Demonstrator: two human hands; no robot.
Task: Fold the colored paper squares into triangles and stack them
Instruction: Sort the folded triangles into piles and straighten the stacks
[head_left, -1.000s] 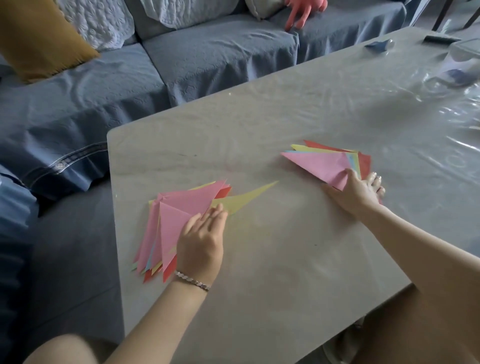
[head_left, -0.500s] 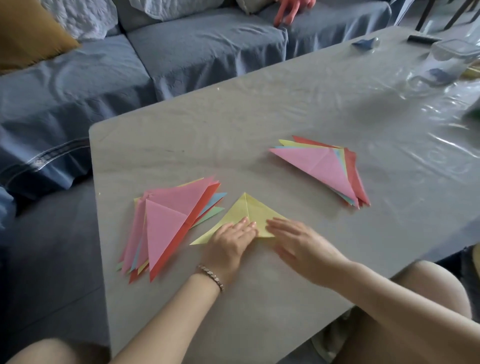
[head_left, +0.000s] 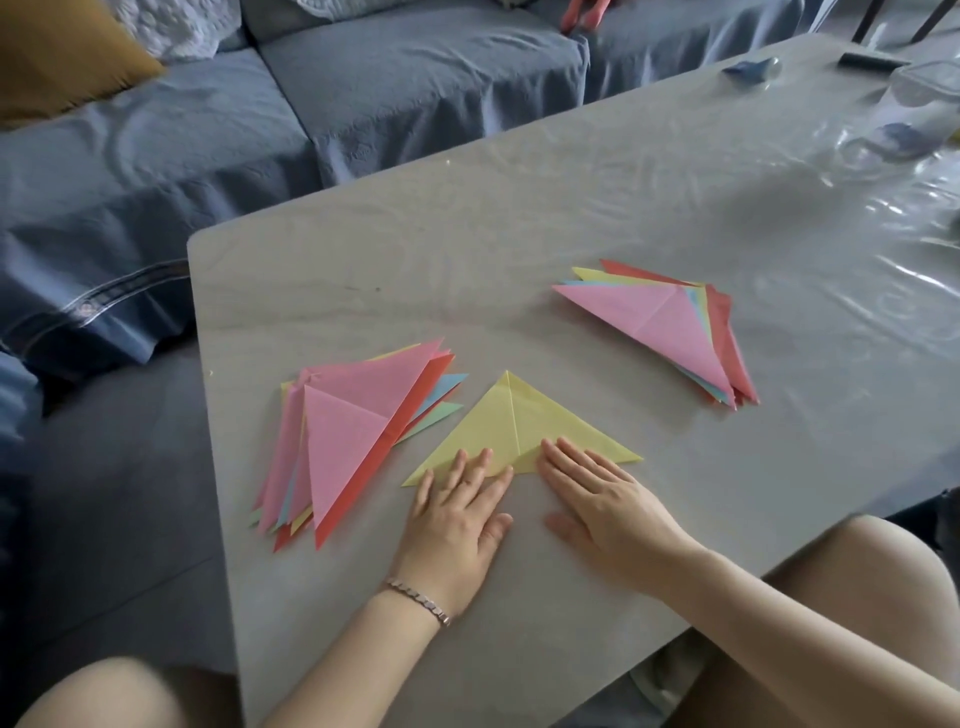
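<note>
A yellow paper triangle (head_left: 511, 423) lies flat on the grey table (head_left: 519, 249) in front of me, with a crease running down its middle. My left hand (head_left: 460, 512) lies flat with its fingertips pressing the triangle's near left edge. My right hand (head_left: 602, 493) lies flat too, fingertips on the near right edge. To the left sits a fanned pile of folded triangles (head_left: 353, 431), pink on top over red, blue, green and yellow. Another pile of triangles (head_left: 670, 327), pink on top, lies to the far right.
A blue sofa (head_left: 363, 88) with a mustard cushion (head_left: 62, 57) runs behind the table. A clear plastic container (head_left: 919, 109), a small blue object (head_left: 750, 70) and a dark bar (head_left: 867, 60) sit at the far right end. My knees flank the table's near edge.
My left hand drew the yellow triangle out of the left pile to the table's middle. My right hand left the right pile and came beside it. Both hands now lie flat on its near edge.
</note>
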